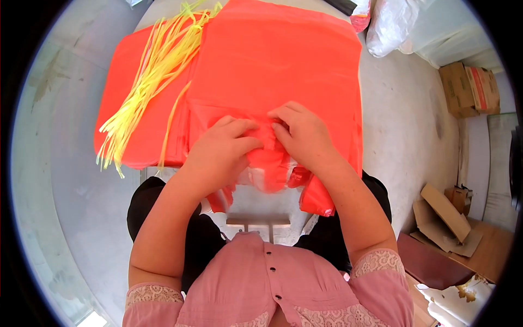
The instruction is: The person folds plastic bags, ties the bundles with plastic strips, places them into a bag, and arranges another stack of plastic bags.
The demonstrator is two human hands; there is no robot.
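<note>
A large pile of red plastic bags (278,54) covers the table in front of me. Both hands are at its near edge, with bunched red plastic (267,161) between them. My left hand (215,155) pinches this plastic from the left with bent fingers. From the right, my right hand (306,139) is closed on it too, thumb against fingers. Loose red ends hang over the table's edge below both wrists. A bundle of yellow plastic strips (158,73) lies on another red stack (122,106) at the left, and one strip lies apart from it.
Clear plastic-wrapped goods (389,27) sit at the upper right. Cardboard boxes (469,90) stand by the right wall, and an opened carton (447,223) rests on a brown surface at the lower right. A wooden stool bar (259,222) shows between my knees.
</note>
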